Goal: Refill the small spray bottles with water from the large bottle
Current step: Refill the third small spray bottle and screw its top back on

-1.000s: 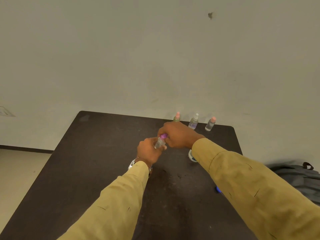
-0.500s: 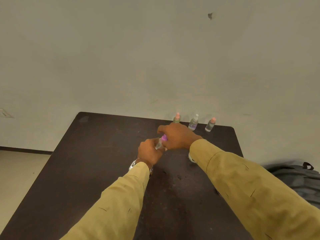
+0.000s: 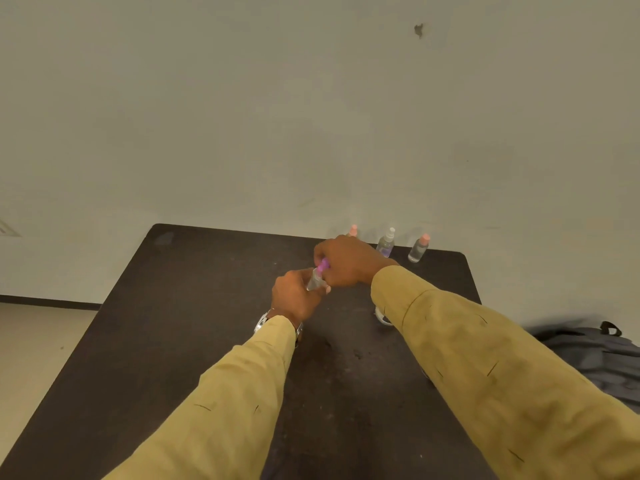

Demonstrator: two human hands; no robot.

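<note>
Tabletop (image 3: pixel 194 306) dark and scuffed, far edge against a plain wall (image 3: pixel 242 116). Left of centre, left hand (image 3: pixel 296 296) is above the table, fingers curled round the body of a small spray bottle (image 3: pixel 316 279) that is clear and tilted, top leaning up and to the right. Wristwatch (image 3: pixel 261 322) shows at the cuff of the mustard sleeve (image 3: pixel 225 393). Right hand (image 3: pixel 349 263) is right up against the left, fingers closed over the bottle's purple cap (image 3: pixel 323 265); only a sliver of cap is visible. Can't tell whether the cap is seated on the neck or loose. Behind the right hand, at the table's far edge, three more small bottles stand upright in a row, spaced out and not touching: pink-capped bottle (image 3: pixel 353 231) mostly hidden by the knuckles, white-topped bottle (image 3: pixel 386 242) with a purplish tint low down, second pink-capped bottle (image 3: pixel 419 249) with a clear body. White round object (image 3: pixel 381 315) on the table pokes out from under the right forearm — too covered to identify. Far right, off the table and lower down: dark grey backpack (image 3: pixel 595 355)
</note>
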